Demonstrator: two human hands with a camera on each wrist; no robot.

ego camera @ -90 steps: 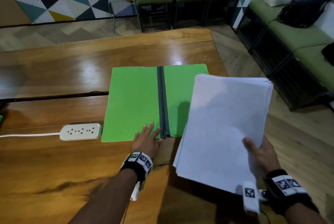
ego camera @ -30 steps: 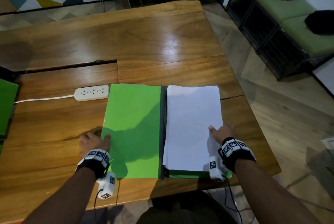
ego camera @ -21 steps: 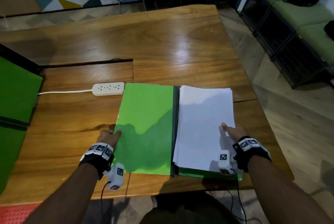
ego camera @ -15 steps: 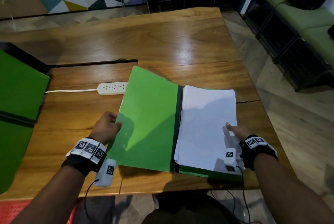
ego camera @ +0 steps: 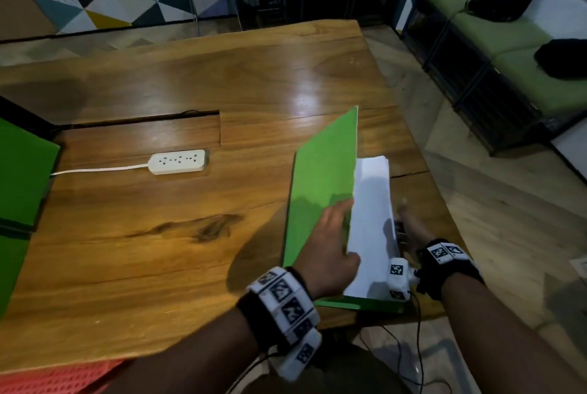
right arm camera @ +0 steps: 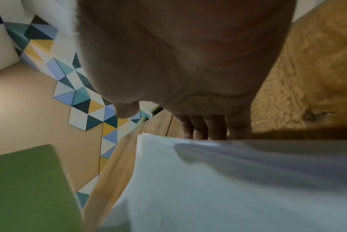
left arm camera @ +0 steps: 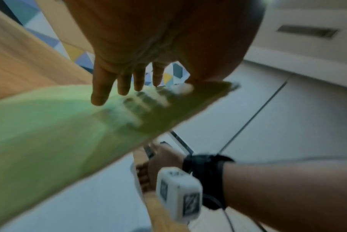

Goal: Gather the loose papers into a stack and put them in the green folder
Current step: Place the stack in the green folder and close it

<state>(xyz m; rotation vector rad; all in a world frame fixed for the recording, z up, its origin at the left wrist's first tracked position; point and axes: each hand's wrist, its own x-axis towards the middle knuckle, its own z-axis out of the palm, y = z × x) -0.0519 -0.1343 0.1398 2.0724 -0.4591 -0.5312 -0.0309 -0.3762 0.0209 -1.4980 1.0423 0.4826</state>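
Observation:
The green folder [ego camera: 320, 177] lies at the table's front right corner with its left cover raised and swung over the white paper stack [ego camera: 371, 203], which rests on the folder's right half. My left hand [ego camera: 330, 235] holds the cover's free edge, its fingers [left arm camera: 101, 87] straight on the outer face [left arm camera: 49, 133] and the thumb behind it. My right hand [ego camera: 409, 225] lies open at the stack's right edge. In the right wrist view its fingers [right arm camera: 208, 127] reach straight behind the paper edge [right arm camera: 208, 180], and the cover [right arm camera: 25, 180] looms at the left.
A white power strip [ego camera: 178, 161] with its cord lies left of centre on the wooden table [ego camera: 158, 250]. Another green sheet [ego camera: 22, 177] sits at the table's left edge. The folder is near the front and right table edges. Green benches [ego camera: 508, 31] stand to the right.
The left hand has swung the folder's left cover up and over toward the papers. The right hand has slid off the top of the stack to its right edge.

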